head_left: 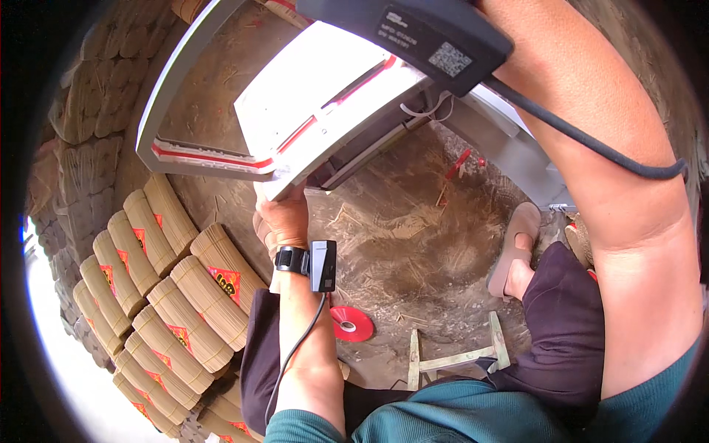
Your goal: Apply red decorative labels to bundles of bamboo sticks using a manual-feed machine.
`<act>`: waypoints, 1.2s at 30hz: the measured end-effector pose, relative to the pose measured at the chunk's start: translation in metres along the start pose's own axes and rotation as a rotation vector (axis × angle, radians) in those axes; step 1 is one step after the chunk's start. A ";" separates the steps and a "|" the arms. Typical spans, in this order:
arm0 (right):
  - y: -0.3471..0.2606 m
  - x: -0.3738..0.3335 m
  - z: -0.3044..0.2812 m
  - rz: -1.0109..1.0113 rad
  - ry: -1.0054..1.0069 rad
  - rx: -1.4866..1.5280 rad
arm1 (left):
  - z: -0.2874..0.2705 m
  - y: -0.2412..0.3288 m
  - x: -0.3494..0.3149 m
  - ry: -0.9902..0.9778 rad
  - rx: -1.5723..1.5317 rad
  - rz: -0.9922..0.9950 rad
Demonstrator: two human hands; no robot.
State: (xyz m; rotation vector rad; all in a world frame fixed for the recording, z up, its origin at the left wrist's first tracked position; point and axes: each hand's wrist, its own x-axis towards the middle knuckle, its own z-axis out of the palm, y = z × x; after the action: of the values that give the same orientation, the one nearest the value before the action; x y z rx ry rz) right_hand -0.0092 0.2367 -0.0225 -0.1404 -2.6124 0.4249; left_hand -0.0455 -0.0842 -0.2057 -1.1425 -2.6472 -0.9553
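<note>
My left hand [286, 218] is closed around the lower corner of a white plastic panel [277, 100]; its fingertips are partly hidden behind the panel. Red tape strips [297, 134] run along the panel's edge and continue along a joined white frame [210, 156] with a large opening. My right forearm [591, 125] reaches up past the top edge of the picture. A black wrist-worn box [413, 37] covers part of the view there, and the right hand itself does not show. A grey-white housing [509, 148] stands just beyond the panel, on the right.
A red tape roll [352, 323] lies on the dirt floor [399, 244] between my legs, beside a low pale green frame [458, 360]. Bundles of thin tan sticks [192, 314] with red labels are stacked at left. Red scraps [459, 164] lie near the housing.
</note>
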 end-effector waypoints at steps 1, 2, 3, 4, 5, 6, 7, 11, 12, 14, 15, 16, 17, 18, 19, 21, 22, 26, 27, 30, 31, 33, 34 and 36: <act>0.000 -0.001 0.000 0.003 0.000 0.003 | 0.001 0.003 0.002 -0.004 0.006 -0.059; 0.000 -0.002 0.001 0.004 -0.002 0.005 | 0.002 0.005 0.002 -0.008 0.011 -0.118; 0.001 -0.003 0.001 0.009 -0.003 0.009 | 0.001 0.003 0.002 -0.007 0.012 -0.119; 0.001 -0.003 0.000 0.010 -0.003 0.014 | -0.002 0.002 0.004 -0.045 -0.041 -0.106; 0.001 -0.004 0.000 0.012 -0.006 0.015 | -0.003 0.001 0.004 -0.083 -0.094 -0.093; 0.001 -0.004 -0.001 0.014 -0.008 0.015 | -0.004 0.001 0.003 -0.084 -0.094 -0.093; 0.001 -0.004 -0.001 0.016 -0.008 0.018 | -0.006 0.002 0.004 -0.097 -0.080 -0.077; -0.001 -0.002 -0.002 0.019 -0.007 0.037 | -0.005 0.003 0.004 -0.055 -0.030 -0.019; -0.002 -0.002 -0.002 0.018 -0.009 0.041 | -0.004 0.002 0.004 -0.056 -0.029 -0.019; -0.002 -0.002 -0.002 0.021 -0.007 0.049 | -0.003 0.004 0.004 -0.011 0.000 -0.047; -0.003 -0.003 -0.002 0.024 -0.011 0.052 | -0.004 0.003 0.004 -0.010 0.001 -0.050; -0.002 -0.003 -0.002 0.026 -0.012 0.053 | -0.006 0.000 0.005 -0.049 -0.012 -0.045; -0.003 -0.005 -0.001 0.027 -0.017 0.054 | -0.006 -0.001 0.005 -0.088 -0.024 -0.040; -0.003 -0.005 -0.001 0.027 -0.020 0.054 | -0.005 -0.001 0.004 -0.088 -0.024 -0.042; -0.004 -0.005 -0.002 0.028 -0.020 0.057 | -0.006 -0.001 0.005 -0.080 -0.051 -0.031; -0.005 -0.003 -0.002 0.027 -0.020 0.065 | -0.006 -0.001 0.005 -0.072 -0.076 -0.019; -0.005 -0.002 -0.002 0.028 -0.023 0.070 | -0.007 0.003 0.007 -0.068 -0.067 -0.018; -0.007 -0.002 -0.002 0.037 -0.030 0.085 | -0.008 0.003 0.007 -0.081 -0.022 0.009; -0.007 -0.003 -0.002 0.039 -0.031 0.088 | -0.007 0.003 0.007 -0.080 -0.023 0.006; -0.009 -0.002 -0.004 0.048 -0.031 0.104 | -0.008 -0.001 0.006 -0.077 -0.035 0.013; -0.010 -0.002 -0.005 0.053 -0.032 0.112 | -0.010 -0.004 0.006 -0.115 -0.011 0.027; -0.013 0.000 -0.005 0.056 -0.033 0.127 | -0.013 -0.006 0.000 -0.148 0.014 0.038; -0.013 0.000 -0.005 0.058 -0.035 0.134 | -0.013 -0.001 -0.005 -0.129 0.048 -0.005; -0.010 -0.003 -0.006 0.071 -0.047 0.137 | -0.002 0.014 -0.024 -0.027 0.012 -0.200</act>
State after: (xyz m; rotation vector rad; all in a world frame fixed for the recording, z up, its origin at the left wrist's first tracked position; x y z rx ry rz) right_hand -0.0039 0.2285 -0.0159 -0.1788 -2.6197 0.6380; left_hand -0.0186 -0.0932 -0.2047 -0.9076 -2.8267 -0.9586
